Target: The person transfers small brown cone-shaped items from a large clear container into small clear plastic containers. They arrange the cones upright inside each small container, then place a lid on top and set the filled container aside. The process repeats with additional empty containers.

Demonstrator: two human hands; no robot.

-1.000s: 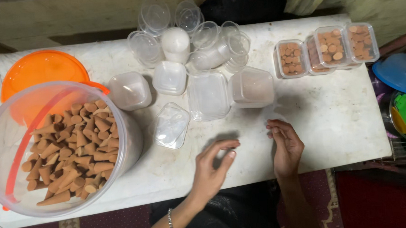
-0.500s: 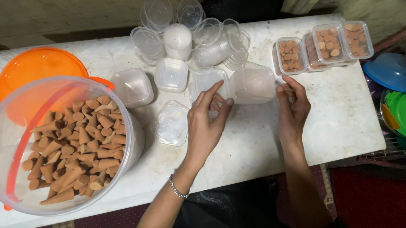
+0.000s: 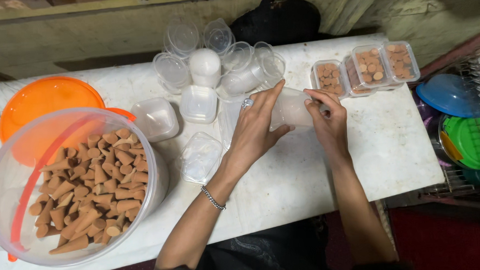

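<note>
Both hands close on one small clear plastic box (image 3: 292, 108), held just above the white counter (image 3: 394, 143). The left hand (image 3: 256, 130) wraps the box's near-left side: the thumb presses under its lower edge, and the fingers (image 3: 268, 95), one wearing a ring, lie across its top. The right hand (image 3: 328, 119) takes the box's right end, its fingertips curled over the upper right corner in a pinching grip. So the box sits directly between the two grips, touched by both; whether it carries a lid cannot be told.

Taking that held box as the landmark: just to its right stand three filled clear boxes (image 3: 369, 68), packed with brown cones seen end-on, side by side and touching. Behind it and to its left lies a cluster of empty round clear cups (image 3: 236, 61) with a white cup (image 3: 204, 65) among them. To its left sit empty square boxes (image 3: 198, 103), one nearer the big tub (image 3: 154, 118) and another tilted one (image 3: 199, 157) closer to the counter's front. Well to the left stands a large clear tub (image 3: 12, 180) with a red handle, partly filled with brown incense cones (image 3: 89, 186), and beside it lies an orange lid (image 3: 44, 101). Far to the right, off the counter, a rack holds a blue lid (image 3: 448, 94) and a green one (image 3: 478, 139).
</note>
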